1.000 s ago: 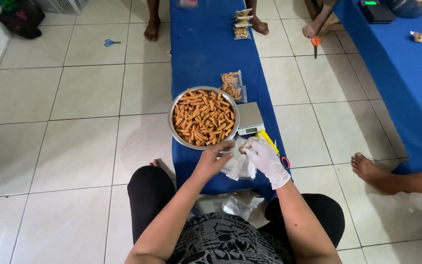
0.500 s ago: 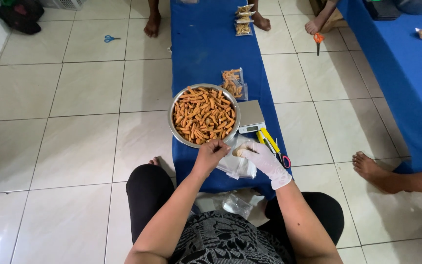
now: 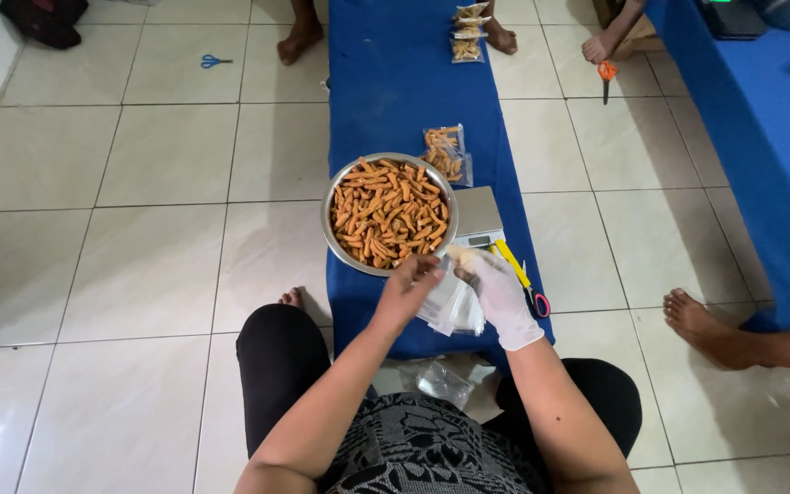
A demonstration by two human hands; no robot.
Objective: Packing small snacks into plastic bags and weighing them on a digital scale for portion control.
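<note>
I sit on the floor at a low blue table (image 3: 386, 73). A metal bowl (image 3: 334, 240) full of orange stick snacks stands on it in front of me. My bare left hand (image 3: 411, 291) and my white-gloved right hand (image 3: 497, 291) meet just below the bowl's rim, both on a bunch of clear plastic bags (image 3: 454, 305). A small silver scale (image 3: 477, 217) sits right of the bowl, behind my right hand.
A filled snack packet (image 3: 445, 152) lies beyond the bowl, more packets (image 3: 468, 32) at the far end. Yellow-and-pink scissors (image 3: 521, 276) lie by the scale. Other people's feet (image 3: 701, 320) are around; a second blue table (image 3: 761, 137) stands right. Blue scissors (image 3: 214, 61) lie on the tiles.
Both hands have shifted slightly up toward the bowl's rim and closed together on the clear bags; the bowl and scale have not moved.
</note>
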